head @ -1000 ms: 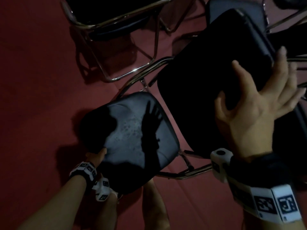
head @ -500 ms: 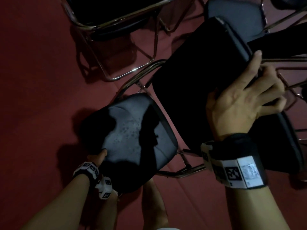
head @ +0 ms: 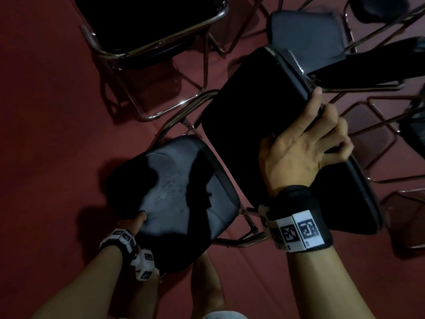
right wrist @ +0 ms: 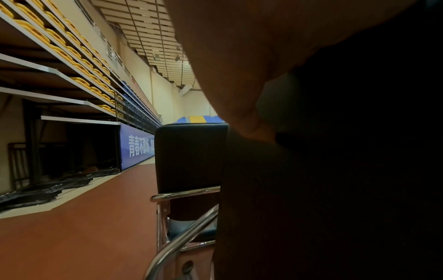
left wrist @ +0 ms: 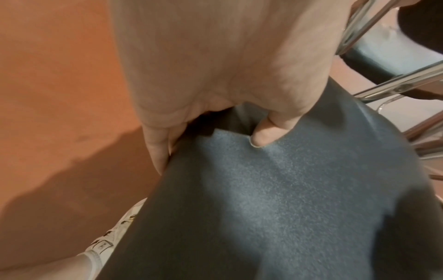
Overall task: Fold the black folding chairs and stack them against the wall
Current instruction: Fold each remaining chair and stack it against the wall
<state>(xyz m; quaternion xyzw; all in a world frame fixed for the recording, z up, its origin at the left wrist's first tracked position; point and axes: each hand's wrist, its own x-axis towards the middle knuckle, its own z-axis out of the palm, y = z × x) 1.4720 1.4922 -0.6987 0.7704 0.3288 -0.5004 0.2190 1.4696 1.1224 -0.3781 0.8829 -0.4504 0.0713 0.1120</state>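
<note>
A black folding chair stands right below me on the red floor. Its padded seat (head: pixel 179 196) is tilted, and my left hand (head: pixel 135 223) grips the seat's front left edge, thumb on top and fingers underneath. In the left wrist view the thumb presses into the seat (left wrist: pixel 275 199) while the left hand (left wrist: pixel 210 136) wraps the rim. My right hand (head: pixel 322 134) curls over the top edge of the chair's black backrest (head: pixel 248 120), fingers behind it. The right wrist view is mostly dark, filled by my palm and the backrest (right wrist: pixel 335 189).
Other open black chairs with chrome frames crowd the top: one at upper left (head: pixel 149 31), one at upper right (head: pixel 308 35), more at the right edge. A chair (right wrist: pixel 189 157) stands ahead in the right wrist view, tiered stands (right wrist: pixel 59 47) at left. My foot (left wrist: pixel 112 236) is beside the seat.
My right hand went from spread fingers on the backrest to a curled grip over its top edge. The backrest has come slightly toward me. The left hand kept its hold on the seat.
</note>
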